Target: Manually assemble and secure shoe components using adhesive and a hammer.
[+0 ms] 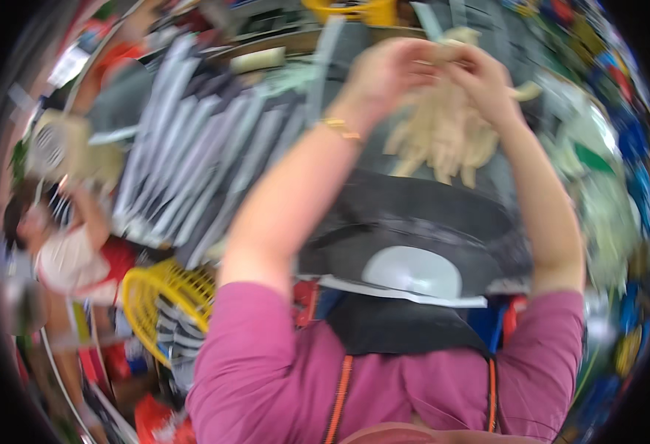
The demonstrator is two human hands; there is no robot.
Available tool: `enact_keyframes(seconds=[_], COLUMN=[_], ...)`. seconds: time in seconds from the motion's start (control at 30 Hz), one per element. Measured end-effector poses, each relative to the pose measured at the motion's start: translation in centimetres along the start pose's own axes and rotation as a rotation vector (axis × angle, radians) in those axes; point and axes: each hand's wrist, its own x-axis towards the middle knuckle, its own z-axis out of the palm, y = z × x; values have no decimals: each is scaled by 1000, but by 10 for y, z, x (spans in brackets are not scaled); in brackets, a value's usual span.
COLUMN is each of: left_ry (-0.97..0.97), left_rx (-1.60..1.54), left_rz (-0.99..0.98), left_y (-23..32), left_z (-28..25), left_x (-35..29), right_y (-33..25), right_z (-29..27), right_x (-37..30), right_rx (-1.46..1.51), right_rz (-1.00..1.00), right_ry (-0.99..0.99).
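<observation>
Left hand (388, 70), right hand (480, 74) apparently pinching cream gloves (443, 133) hanging beneath.

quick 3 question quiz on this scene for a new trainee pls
1. True or false: both hands are raised together on the pale gloves.
2. Which wrist wears the gold bracelet? A) left B) right C) neither
3. Fill in: the basket at lower left is ____ in colour.

Key
1. True: the left hand and right hand meet at the top of the bundle of pale gloves, which hangs below them.
2. A: the bracelet sits on the left wrist.
3. Yellow: the basket is beside the left sleeve.
</observation>
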Motion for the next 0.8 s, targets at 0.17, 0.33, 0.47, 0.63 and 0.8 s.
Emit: enact_keyframes(seconds=[0.17,0.33,0.47,0.63,0.8], left_ry=[68,180,104,300,625], left_rx=[504,512,500,319,24], left_rz=[81,51,109,91,117], left_y=[-5,-3,-4,-16,9], left_z=[14,18,12,-4,-30], left_x=[0,0,-1,8,25], right_y=[-24,-27,-22,-26,-22], right_z=[2,3,3,10,11], right_x=[-3,-2,-6,-20,-35], right_rx=[-30,30,-36,-316,-854], right_rz=[167,216,157,-166,-534], right_ry=[7,82,32,81,-123])
